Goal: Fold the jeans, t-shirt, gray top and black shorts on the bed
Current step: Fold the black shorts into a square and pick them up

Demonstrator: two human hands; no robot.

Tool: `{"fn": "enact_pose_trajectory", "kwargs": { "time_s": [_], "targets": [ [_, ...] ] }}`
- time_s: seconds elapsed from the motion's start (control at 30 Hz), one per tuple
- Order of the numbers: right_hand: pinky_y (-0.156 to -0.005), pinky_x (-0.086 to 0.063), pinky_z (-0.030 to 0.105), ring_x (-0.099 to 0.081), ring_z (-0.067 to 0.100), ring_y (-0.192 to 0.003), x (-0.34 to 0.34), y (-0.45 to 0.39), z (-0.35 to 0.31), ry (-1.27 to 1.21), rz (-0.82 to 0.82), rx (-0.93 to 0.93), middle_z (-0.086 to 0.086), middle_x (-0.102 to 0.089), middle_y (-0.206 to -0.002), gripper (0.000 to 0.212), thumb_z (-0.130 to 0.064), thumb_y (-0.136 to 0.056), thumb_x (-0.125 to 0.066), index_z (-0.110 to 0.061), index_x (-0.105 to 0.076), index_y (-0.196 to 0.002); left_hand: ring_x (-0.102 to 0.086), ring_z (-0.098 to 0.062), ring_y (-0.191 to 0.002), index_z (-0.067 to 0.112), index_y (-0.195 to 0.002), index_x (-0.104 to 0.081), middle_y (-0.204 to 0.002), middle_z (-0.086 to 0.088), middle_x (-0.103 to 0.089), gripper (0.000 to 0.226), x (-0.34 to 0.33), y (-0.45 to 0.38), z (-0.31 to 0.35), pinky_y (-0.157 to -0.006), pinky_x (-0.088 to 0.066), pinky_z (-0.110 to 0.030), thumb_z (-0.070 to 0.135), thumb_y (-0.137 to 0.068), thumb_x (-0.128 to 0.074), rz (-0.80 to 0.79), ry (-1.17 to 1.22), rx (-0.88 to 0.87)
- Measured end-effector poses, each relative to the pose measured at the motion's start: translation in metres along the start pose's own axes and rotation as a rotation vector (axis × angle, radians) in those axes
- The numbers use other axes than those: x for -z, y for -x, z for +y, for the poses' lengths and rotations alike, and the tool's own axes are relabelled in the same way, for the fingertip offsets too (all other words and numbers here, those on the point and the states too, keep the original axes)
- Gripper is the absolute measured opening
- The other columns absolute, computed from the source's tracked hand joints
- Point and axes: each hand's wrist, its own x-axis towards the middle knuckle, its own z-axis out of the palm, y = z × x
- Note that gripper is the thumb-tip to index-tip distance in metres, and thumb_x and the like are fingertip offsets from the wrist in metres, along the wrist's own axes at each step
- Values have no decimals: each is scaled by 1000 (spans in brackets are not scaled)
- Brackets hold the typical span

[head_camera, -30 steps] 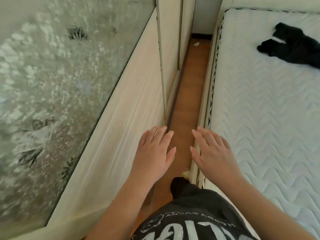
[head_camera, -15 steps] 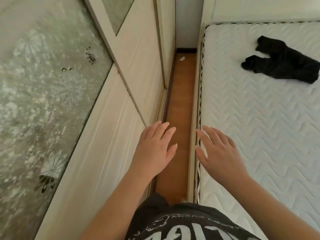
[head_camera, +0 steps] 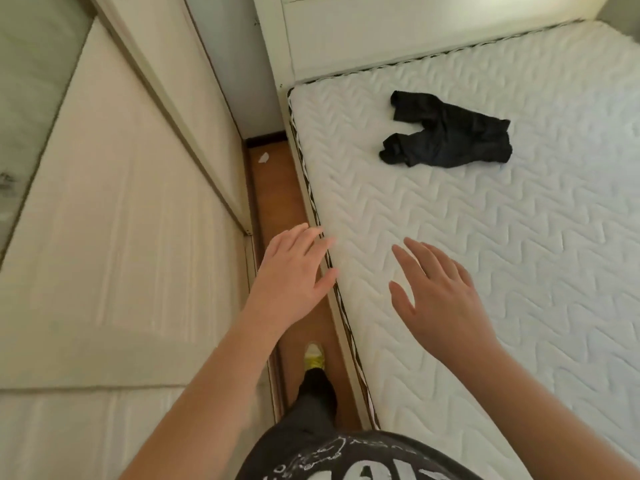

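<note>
The person is standing in the narrow floor strip (head_camera: 294, 202) between a pale wardrobe (head_camera: 121, 237) and the bed (head_camera: 485, 254), both hands held out with fingers spread and relaxed, holding nothing. The left hand (head_camera: 291, 271) is hovering over the mattress edge at about 9 o'clock of the frame centre; the right hand (head_camera: 440, 292) is hanging above the quilted surface at about 4 o'clock. The black shorts (head_camera: 450, 136) are lying crumpled at 1 o'clock, well apart from both hands, legs pointing toward the wardrobe side. No jeans, t-shirt or gray top are showing here.

The step in hand is probably reaching for the shorts. Doing it well likely means leaning over the mattress, taking the waistband with both hands, and drawing the garment toward the near edge before flattening it.

The mattress is offering wide bare room around the shorts. The aisle is tight, with a foot (head_camera: 313, 355) on the floor there, and the headboard (head_camera: 381, 39) is closing the far end.
</note>
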Motion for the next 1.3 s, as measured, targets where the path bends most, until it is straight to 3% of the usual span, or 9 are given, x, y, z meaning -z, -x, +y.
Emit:
{"fn": "enact_pose_trajectory", "kwargs": {
  "time_s": [0.17,0.3,0.6,0.73,0.97,1.17,1.3],
  "targets": [
    [-117,-23,40,-29,22,-145,0,-89,4,12,-36,-150,1,-34,-157,55,-42,-100,-38,-19,-37,-150,-28,-21,-145,25,-145,-41,-153,1,-40,58,8,-121,-30,-120,-21,-41,54,-98,-25,-71,-4,-193],
    [-119,-18,38,-24,19,-147,15,-142,4,15,-30,-284,-2,-29,-159,57,-45,-100,-30,-23,-31,-152,-24,-18,-147,27,-147,-38,-155,2,-36,53,18,-194,-49,-119,-13,-35,51,-100,-33,-125,-17,-335],
    [-117,-9,31,-19,16,-148,36,-192,23,9,-3,-449,-5,-23,-161,58,-48,-100,-24,-26,-24,-153,-24,-19,-147,27,-148,-39,-155,2,-36,56,38,-280,-37,-119,-16,-37,51,-98,-27,-140,-24,-486],
    [-119,-16,36,-20,17,-148,38,-215,33,-10,19,-431,-4,-22,-161,56,-46,-100,-25,-25,-24,-152,-25,-20,-146,26,-148,-38,-155,2,-37,54,46,-299,-35,-118,-18,-36,50,-99,-30,-101,-62,-509],
    [-120,-16,37,-19,18,-148,43,-272,30,7,39,-414,-4,-20,-161,57,-47,-100,-25,-26,-20,-153,-24,-18,-146,29,-150,-33,-156,3,-34,54,44,-342,-65,-119,-17,-35,51,-101,-31,-104,-109,-542],
    [-117,-24,37,-30,19,-144,30,-344,27,25,85,-538,-2,-28,-159,57,-46,-100,-32,-24,-26,-152,-30,-21,-144,28,-150,-35,-153,0,-39,55,33,-429,-108,-117,-22,-37,49,-100,-37,-78,-90,-623],
    [-116,-24,37,-28,18,-145,16,-404,14,22,97,-672,-1,-28,-159,57,-45,-100,-33,-24,-24,-152,-26,-21,-146,28,-153,-28,-156,0,-35,57,27,-491,-143,-118,-21,-38,49,-100,-35,-111,-60,-730]
  ]
}}
